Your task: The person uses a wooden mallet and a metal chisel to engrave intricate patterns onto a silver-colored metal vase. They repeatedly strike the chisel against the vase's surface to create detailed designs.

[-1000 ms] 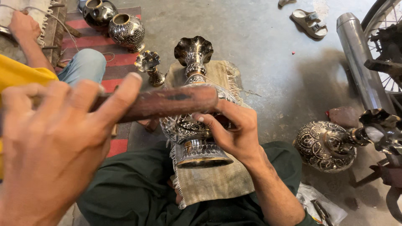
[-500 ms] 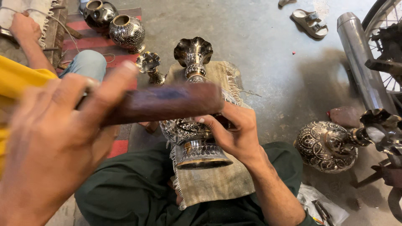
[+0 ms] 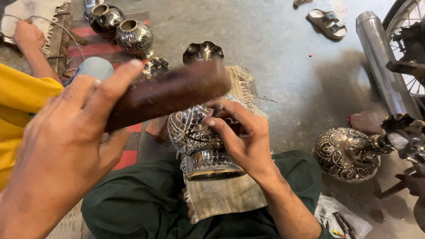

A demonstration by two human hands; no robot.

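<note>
Nearest, left hand (image 3: 57, 155) raised close to the lens, fingers wrapped round a dark brown wooden block (image 3: 170, 93), thumb laid along its upper edge; block held tilted above the vase, apart from it. Below, dark green trousers (image 3: 146, 208) over crossed legs, with a fringed tan cloth (image 3: 228, 197) draped across the lap. On that cloth, engraved silver vase (image 3: 199, 137) lying tilted, foot toward the body, fluted mouth (image 3: 202, 51) pointing away. Right hand (image 3: 243, 139) resting on the vase's belly, fingers pressed together, pinching a small dark tool (image 3: 218, 109) whose tip touches the metal.

To the right on the concrete floor (image 3: 283, 66), a second engraved vase (image 3: 347, 152) on its side. At the left edge, another person's yellow sleeve (image 3: 17, 102) and hand (image 3: 27, 35). Farther off, two round engraved pots (image 3: 135, 36) on a red striped mat (image 3: 84, 46), a sandal (image 3: 326, 22), and a chrome exhaust pipe (image 3: 383, 62) beside a wheel.
</note>
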